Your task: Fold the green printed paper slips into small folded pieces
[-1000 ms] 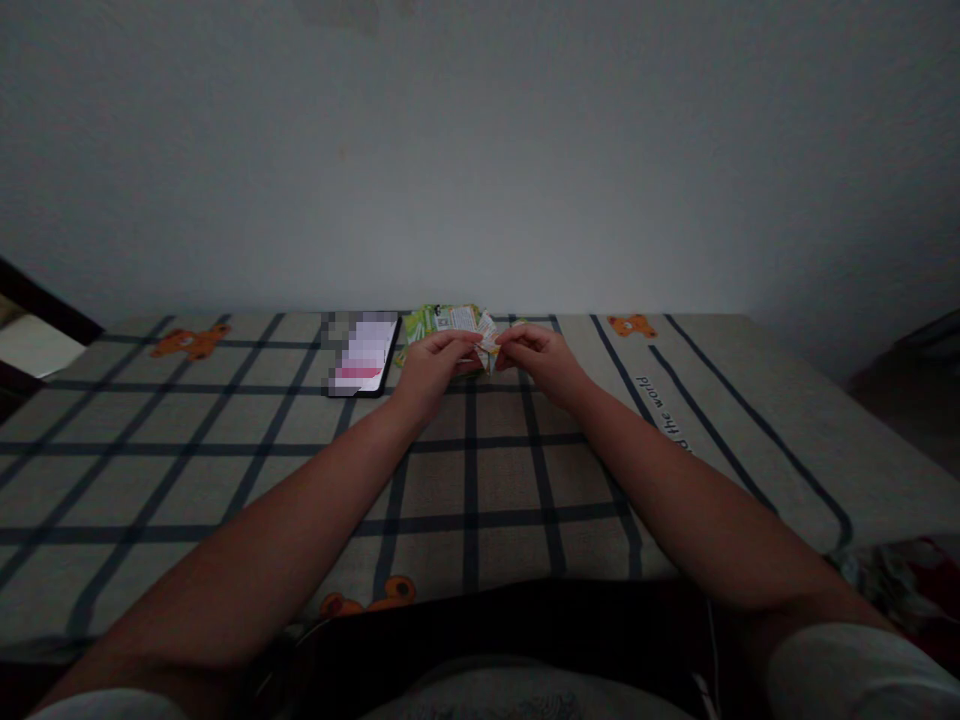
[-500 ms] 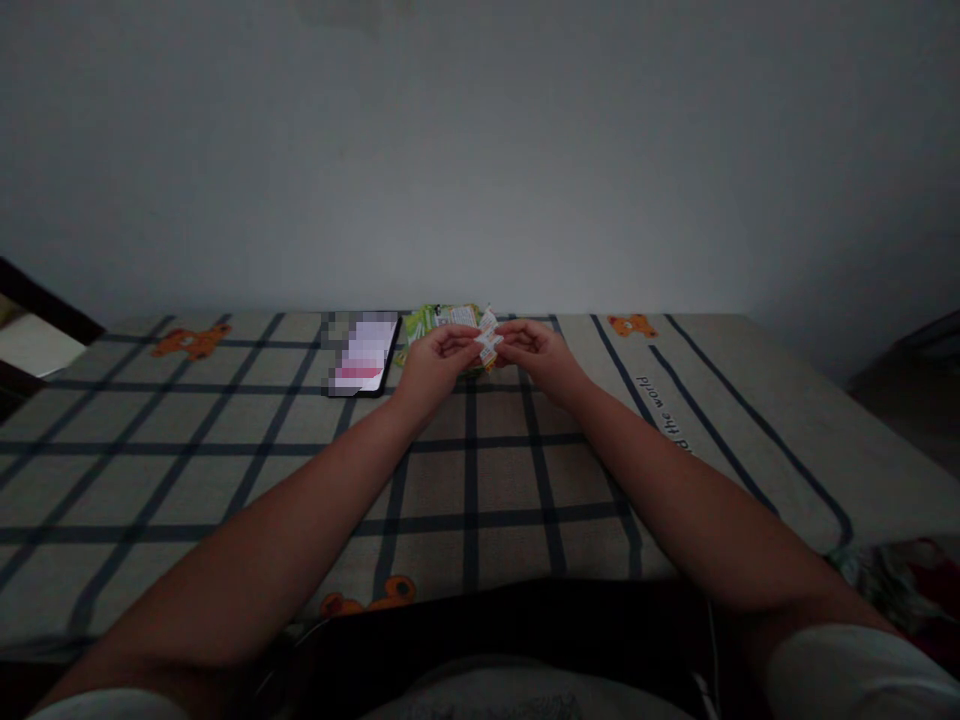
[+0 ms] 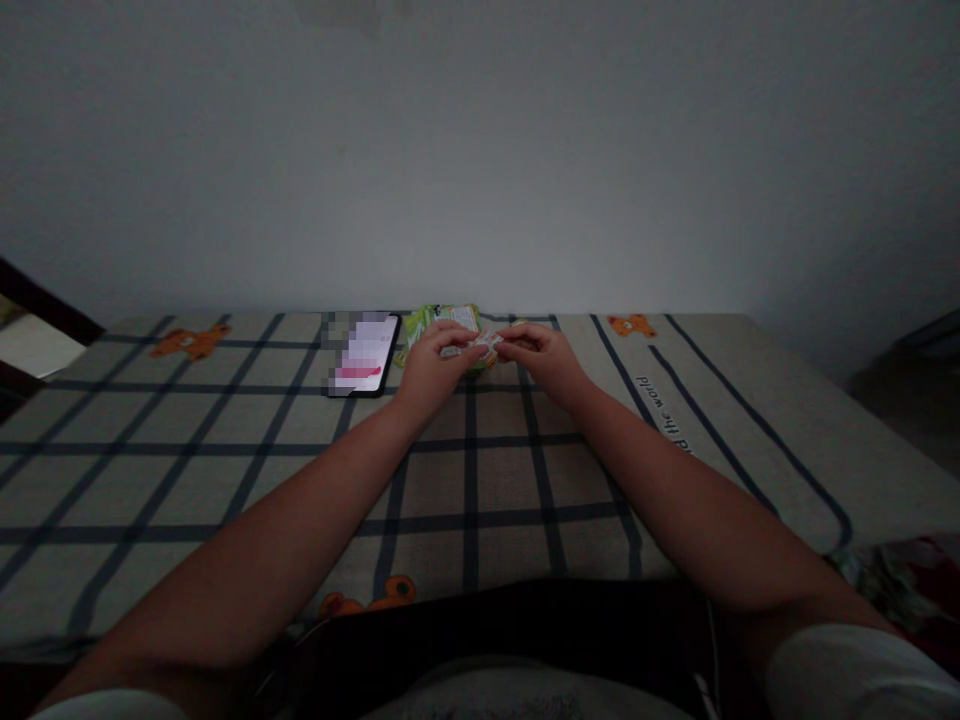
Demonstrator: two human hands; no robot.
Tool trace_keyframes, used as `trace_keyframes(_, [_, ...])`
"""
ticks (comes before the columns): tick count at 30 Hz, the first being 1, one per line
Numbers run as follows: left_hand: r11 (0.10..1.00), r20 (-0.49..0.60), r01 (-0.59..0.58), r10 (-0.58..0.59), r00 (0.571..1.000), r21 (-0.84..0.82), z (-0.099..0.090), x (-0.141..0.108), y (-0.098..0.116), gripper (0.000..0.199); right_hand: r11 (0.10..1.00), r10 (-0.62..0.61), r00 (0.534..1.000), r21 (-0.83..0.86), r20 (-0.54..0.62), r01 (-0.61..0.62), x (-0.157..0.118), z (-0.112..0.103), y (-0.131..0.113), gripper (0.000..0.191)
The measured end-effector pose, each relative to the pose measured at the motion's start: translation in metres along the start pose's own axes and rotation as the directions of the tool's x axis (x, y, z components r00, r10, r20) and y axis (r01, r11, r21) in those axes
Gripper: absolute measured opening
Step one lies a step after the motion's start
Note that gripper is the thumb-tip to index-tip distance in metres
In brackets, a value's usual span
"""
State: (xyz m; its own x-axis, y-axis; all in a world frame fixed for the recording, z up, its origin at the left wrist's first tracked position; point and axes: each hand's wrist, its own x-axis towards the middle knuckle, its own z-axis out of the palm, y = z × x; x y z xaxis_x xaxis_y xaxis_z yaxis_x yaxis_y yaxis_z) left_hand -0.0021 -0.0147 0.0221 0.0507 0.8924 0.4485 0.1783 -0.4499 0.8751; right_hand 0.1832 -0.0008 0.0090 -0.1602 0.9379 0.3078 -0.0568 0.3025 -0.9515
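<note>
Between my hands is a small white wrapper [image 3: 490,342] with coloured print, partly covered by my fingertips. My left hand [image 3: 441,362] pinches its left side between thumb and fingers. On the other side my right hand [image 3: 541,352] grips the right edge, fingers curled. What the wrapper contains, if anything, I cannot make out. A green printed packet [image 3: 442,318] lies on the tablecloth just behind my left hand, which covers part of it.
A phone [image 3: 367,355] with a lit, partly blurred screen lies left of the packet. The checked tablecloth [image 3: 502,480] with bear prints covers the table, which reaches back to a grey wall [image 3: 480,160]. Part of a dark wooden frame [image 3: 45,305] shows at the far left.
The wrapper stood up taller between my fingers before; now it is lower and flatter, with less of it showing. My hands have shifted only slightly.
</note>
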Motion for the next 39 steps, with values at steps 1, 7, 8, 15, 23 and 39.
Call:
trace_keyframes(1, [1.000, -0.010, -0.018, 0.018, 1.000, 0.000, 0.000, 0.000, 0.001, 0.018, 0.999, -0.026, 1.000, -0.027, -0.002, 0.026, 0.000, -0.001, 0.000, 0.030])
trace_keyframes(7, [0.988, 0.093, 0.128, -0.120, 0.988, -0.090, 0.001, -0.005, 0.008, 0.027, 0.996, -0.085, 0.996, -0.039, -0.010, 0.085, -0.002, -0.001, -0.004, 0.023])
trace_keyframes(8, [0.984, 0.092, 0.150, -0.141, 0.986, -0.097, 0.001, -0.005, 0.008, 0.028, 0.999, -0.043, 0.999, -0.010, 0.001, 0.043, -0.002, -0.001, -0.004, 0.026])
trace_keyframes(15, [0.985, 0.074, 0.155, -0.150, 0.986, -0.069, 0.001, -0.004, 0.007, 0.028, 0.997, 0.033, 0.998, -0.071, 0.057, -0.029, -0.003, -0.001, -0.004, 0.036])
trace_keyframes(23, [0.984, 0.159, 0.176, -0.173, 0.972, -0.001, 0.000, -0.006, 0.010, 0.028, 0.990, 0.028, 0.999, -0.137, 0.023, -0.025, -0.004, 0.001, -0.003, 0.037])
trace_keyframes(39, [0.973, 0.077, 0.218, -0.213, 0.974, -0.074, 0.001, -0.004, 0.000, 0.027, 0.993, 0.101, 0.982, -0.077, 0.161, -0.089, -0.007, 0.007, -0.006, 0.029])
